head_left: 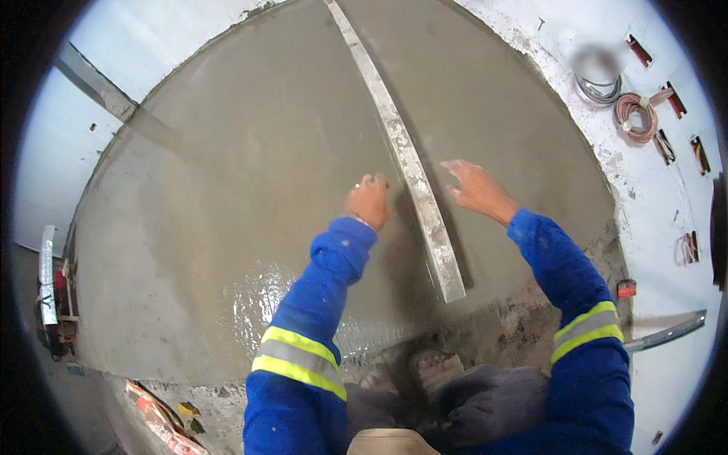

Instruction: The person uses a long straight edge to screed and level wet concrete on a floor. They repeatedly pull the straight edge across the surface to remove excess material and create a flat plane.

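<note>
A long, mortar-caked metal straightedge (413, 163) lies across a smooth bed of wet grey mortar (250, 189), running from the far top down toward my feet. My left hand (368, 201) is closed on the bar's left edge. My right hand (474, 186) rests on its right side with fingers spread over the mortar. Both arms wear blue sleeves with yellow-and-grey reflective bands. My bare foot (436, 368) stands in the rough mortar just below the bar's near end.
White walls ring the mortar bed. Coiled cables (635, 114) and wall recesses sit at the upper right. A metal profile (667, 334) lies at the right, another bar (95, 83) at the upper left. Tools (53, 303) and debris (159, 413) lie at the left.
</note>
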Demonstrator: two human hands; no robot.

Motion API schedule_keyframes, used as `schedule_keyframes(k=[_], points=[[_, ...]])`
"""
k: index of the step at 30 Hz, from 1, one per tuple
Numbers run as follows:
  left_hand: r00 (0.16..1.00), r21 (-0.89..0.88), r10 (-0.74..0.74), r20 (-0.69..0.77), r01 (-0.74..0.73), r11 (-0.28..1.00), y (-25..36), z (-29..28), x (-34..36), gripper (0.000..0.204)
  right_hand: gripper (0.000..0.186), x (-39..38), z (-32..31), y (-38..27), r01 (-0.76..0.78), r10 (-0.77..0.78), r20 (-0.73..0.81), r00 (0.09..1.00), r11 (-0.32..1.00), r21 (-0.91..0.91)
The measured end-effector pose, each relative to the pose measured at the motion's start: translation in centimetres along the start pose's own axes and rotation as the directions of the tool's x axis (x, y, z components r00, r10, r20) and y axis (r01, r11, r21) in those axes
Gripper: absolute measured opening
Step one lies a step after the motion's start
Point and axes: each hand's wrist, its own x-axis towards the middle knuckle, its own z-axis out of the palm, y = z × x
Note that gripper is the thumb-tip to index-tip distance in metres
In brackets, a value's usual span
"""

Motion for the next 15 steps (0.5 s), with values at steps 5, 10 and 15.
schedule_keyframes(k=[5, 10, 15], points=[[0.996, -0.227, -0.087, -0.017, 0.081, 0.97, -1.0, -3.0, -1.7, 0.033, 0.066, -5.7, -3.5, -3.2, -0.116, 0.116, 0.26, 0.958, 0.993, -0.017], [0.999, -0.283, -0.039, -0.005, 0.036, 0.958, -2.5, -2.9, -7.8, 0.035, 0.086, -9.9, -1.7, -8.1, -0.257, 0.251, 0.238, 0.938, 0.966, -0.008], [0.985, -0.229, -0.108, 0.133, 0.136, 0.964, -5.9, -3.3, -15.0, 0.033, 0.097, -12.1, 3.5, -9.2, -0.3, 0.276, 0.241, 0.93, 0.951, 0.068]])
